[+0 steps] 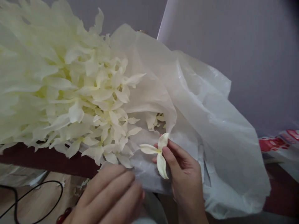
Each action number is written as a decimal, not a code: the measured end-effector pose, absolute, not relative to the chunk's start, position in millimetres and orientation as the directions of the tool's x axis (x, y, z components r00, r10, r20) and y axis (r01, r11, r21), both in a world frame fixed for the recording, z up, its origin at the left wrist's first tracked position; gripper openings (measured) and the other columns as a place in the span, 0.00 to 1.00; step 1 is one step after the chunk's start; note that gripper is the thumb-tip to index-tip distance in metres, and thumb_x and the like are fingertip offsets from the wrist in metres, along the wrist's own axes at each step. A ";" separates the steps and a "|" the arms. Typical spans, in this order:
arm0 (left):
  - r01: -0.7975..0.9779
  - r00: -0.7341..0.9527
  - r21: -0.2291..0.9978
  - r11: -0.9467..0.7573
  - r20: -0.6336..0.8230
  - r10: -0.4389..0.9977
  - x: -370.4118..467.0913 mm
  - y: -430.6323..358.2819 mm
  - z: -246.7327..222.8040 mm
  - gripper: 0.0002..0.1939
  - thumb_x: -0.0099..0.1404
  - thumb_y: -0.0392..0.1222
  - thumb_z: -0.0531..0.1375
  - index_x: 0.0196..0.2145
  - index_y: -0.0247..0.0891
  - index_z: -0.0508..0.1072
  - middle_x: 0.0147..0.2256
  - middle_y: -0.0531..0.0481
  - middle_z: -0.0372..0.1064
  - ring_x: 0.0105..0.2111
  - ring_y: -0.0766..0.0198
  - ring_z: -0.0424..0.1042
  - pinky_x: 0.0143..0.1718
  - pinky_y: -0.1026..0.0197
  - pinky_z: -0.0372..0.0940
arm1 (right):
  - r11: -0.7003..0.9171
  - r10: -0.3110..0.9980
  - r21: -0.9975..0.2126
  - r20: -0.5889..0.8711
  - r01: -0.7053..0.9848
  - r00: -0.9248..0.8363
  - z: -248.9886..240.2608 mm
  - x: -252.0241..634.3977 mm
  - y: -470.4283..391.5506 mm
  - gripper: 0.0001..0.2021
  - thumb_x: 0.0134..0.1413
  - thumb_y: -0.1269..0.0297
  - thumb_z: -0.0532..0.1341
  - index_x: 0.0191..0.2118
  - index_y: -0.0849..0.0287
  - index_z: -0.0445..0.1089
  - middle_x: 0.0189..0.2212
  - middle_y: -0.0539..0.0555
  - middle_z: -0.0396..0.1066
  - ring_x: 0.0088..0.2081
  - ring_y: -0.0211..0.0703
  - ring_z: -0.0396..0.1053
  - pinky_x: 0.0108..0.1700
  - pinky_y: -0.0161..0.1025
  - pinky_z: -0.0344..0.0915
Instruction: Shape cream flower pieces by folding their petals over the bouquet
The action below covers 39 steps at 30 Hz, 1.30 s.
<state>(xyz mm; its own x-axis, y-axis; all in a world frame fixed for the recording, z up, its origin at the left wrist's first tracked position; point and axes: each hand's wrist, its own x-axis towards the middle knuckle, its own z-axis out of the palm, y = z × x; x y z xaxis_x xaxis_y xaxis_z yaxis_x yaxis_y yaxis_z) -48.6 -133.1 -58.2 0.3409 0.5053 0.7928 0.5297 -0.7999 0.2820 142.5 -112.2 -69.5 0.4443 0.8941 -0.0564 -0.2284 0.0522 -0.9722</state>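
Observation:
My right hand (187, 174) pinches a creamy white flower piece (161, 161) with three pointed petals between thumb and fingers. Its petals spread out from a small yellowish centre. Lower and to the left, my left hand (114, 196) is closed with its back toward me. Its fingertips are hidden and slightly blurred, so I cannot see what they hold, if anything. Just beyond that hand, a large heap of similar white flower pieces (100, 93) fills the left side. A crumpled, translucent white plastic bag (198, 102) lies beside the heap, behind my right hand.
A few more petals (160, 118) show through the bag's opening. Red-and-white packaging (273, 143) sits at the far right. Below the heap runs a dark red edge (58, 158), and a black cable (62, 189) loops at lower left. A grey wall (245, 40) stands behind.

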 end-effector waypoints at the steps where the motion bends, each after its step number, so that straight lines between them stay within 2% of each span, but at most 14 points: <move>1: 0.519 0.333 0.325 -0.791 0.775 0.537 -43.2 -126.6 -55.1 0.09 0.68 0.27 0.62 0.43 0.36 0.77 0.38 0.51 0.79 0.43 0.66 0.79 0.54 0.68 0.70 | 0.059 0.894 -0.973 -0.048 -0.225 0.445 -68.7 141.8 -111.9 0.14 0.47 0.55 0.76 0.41 0.53 0.85 0.29 0.56 0.85 0.20 0.41 0.78 0.23 0.33 0.75; 3: 0.425 0.280 0.483 -0.765 0.734 0.619 -27.2 -112.5 -47.3 0.09 0.69 0.26 0.59 0.43 0.35 0.75 0.38 0.49 0.78 0.39 0.69 0.77 0.48 0.71 0.72 | 0.081 0.897 -0.974 -0.022 -0.212 0.442 -66.7 140.8 -111.9 0.13 0.48 0.57 0.76 0.41 0.52 0.85 0.29 0.55 0.85 0.22 0.42 0.79 0.25 0.34 0.77; 5: 0.339 0.256 0.587 -0.735 0.695 0.672 -10.5 -100.0 -40.6 0.10 0.69 0.25 0.59 0.42 0.38 0.74 0.37 0.51 0.77 0.38 0.69 0.77 0.44 0.69 0.72 | 0.121 0.897 -0.976 0.030 -0.179 0.442 -65.2 140.7 -112.5 0.10 0.48 0.59 0.76 0.39 0.49 0.85 0.31 0.54 0.85 0.25 0.43 0.81 0.28 0.34 0.78; 10: 0.273 0.263 0.672 -0.689 0.636 0.725 8.0 -81.2 -35.1 0.03 0.66 0.32 0.66 0.36 0.38 0.76 0.32 0.52 0.78 0.34 0.64 0.75 0.37 0.62 0.70 | 0.244 0.889 -0.967 0.193 -0.073 0.415 -67.5 142.6 -114.0 0.09 0.48 0.65 0.75 0.37 0.45 0.85 0.37 0.53 0.86 0.36 0.46 0.84 0.36 0.35 0.80; 15: 0.211 0.264 0.772 -0.600 0.546 0.795 5.4 -73.9 -32.5 0.04 0.63 0.31 0.67 0.34 0.37 0.79 0.32 0.52 0.80 0.33 0.66 0.78 0.35 0.65 0.72 | 0.293 0.882 -0.955 0.253 -0.040 0.397 -69.2 140.7 -113.5 0.13 0.50 0.71 0.73 0.38 0.43 0.85 0.37 0.50 0.86 0.37 0.44 0.84 0.37 0.33 0.80; 21: 0.152 0.293 0.789 -0.596 0.540 0.789 2.1 -71.9 -28.9 0.05 0.64 0.30 0.66 0.32 0.37 0.80 0.32 0.52 0.80 0.33 0.67 0.78 0.35 0.67 0.73 | 0.323 0.870 -0.946 0.288 -0.022 0.400 -63.5 139.5 -115.8 0.16 0.47 0.74 0.72 0.37 0.40 0.85 0.34 0.47 0.85 0.34 0.40 0.83 0.34 0.28 0.79; 26: 0.280 0.296 0.608 -0.743 0.682 0.669 3.9 -75.8 -30.5 0.05 0.64 0.27 0.63 0.34 0.34 0.77 0.32 0.50 0.78 0.34 0.66 0.77 0.38 0.65 0.72 | 0.383 0.838 -0.922 0.370 0.050 0.402 -66.9 137.8 -118.6 0.18 0.48 0.78 0.71 0.38 0.43 0.84 0.35 0.47 0.84 0.34 0.40 0.83 0.33 0.29 0.79; 28: 0.294 0.288 0.579 -0.761 0.706 0.648 4.7 -77.4 -31.3 0.05 0.65 0.27 0.62 0.35 0.35 0.76 0.32 0.50 0.78 0.35 0.66 0.77 0.39 0.64 0.72 | 0.394 0.823 -0.917 0.384 0.066 0.419 -69.0 137.1 -119.7 0.17 0.48 0.78 0.71 0.38 0.45 0.84 0.35 0.48 0.84 0.34 0.42 0.83 0.32 0.31 0.79; 31: 0.273 0.294 0.610 -0.744 0.683 0.669 4.3 -78.6 -31.5 0.04 0.65 0.29 0.65 0.36 0.35 0.77 0.34 0.50 0.79 0.36 0.66 0.77 0.41 0.66 0.72 | 0.391 0.819 -0.915 0.395 0.098 0.417 -70.3 136.7 -120.4 0.17 0.49 0.78 0.71 0.39 0.46 0.84 0.36 0.48 0.84 0.36 0.44 0.83 0.32 0.33 0.80; 35: 0.212 0.291 0.671 -0.710 0.650 0.702 2.8 -77.7 -32.0 0.03 0.64 0.29 0.67 0.36 0.34 0.80 0.34 0.51 0.81 0.36 0.69 0.79 0.42 0.71 0.72 | 0.433 0.783 -0.867 0.498 0.248 0.372 -69.5 136.9 -119.1 0.18 0.53 0.79 0.68 0.41 0.45 0.83 0.37 0.47 0.84 0.36 0.41 0.82 0.36 0.31 0.80; 39: 0.144 0.277 0.736 -0.662 0.612 0.741 2.5 -77.4 -34.0 0.04 0.65 0.29 0.66 0.36 0.34 0.81 0.34 0.51 0.81 0.36 0.71 0.79 0.41 0.74 0.72 | 0.483 0.752 -0.827 0.560 0.287 0.347 -71.3 137.8 -117.5 0.20 0.52 0.80 0.66 0.43 0.45 0.82 0.38 0.47 0.84 0.37 0.39 0.82 0.37 0.29 0.79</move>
<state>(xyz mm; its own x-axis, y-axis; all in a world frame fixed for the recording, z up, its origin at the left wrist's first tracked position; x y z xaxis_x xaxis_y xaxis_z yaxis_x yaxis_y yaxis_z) 2.5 -77.4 -34.0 0.2773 0.7406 0.6121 0.1439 -0.6619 0.7357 137.8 -117.5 -71.3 0.3470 0.7524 0.5599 0.2866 0.4834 -0.8272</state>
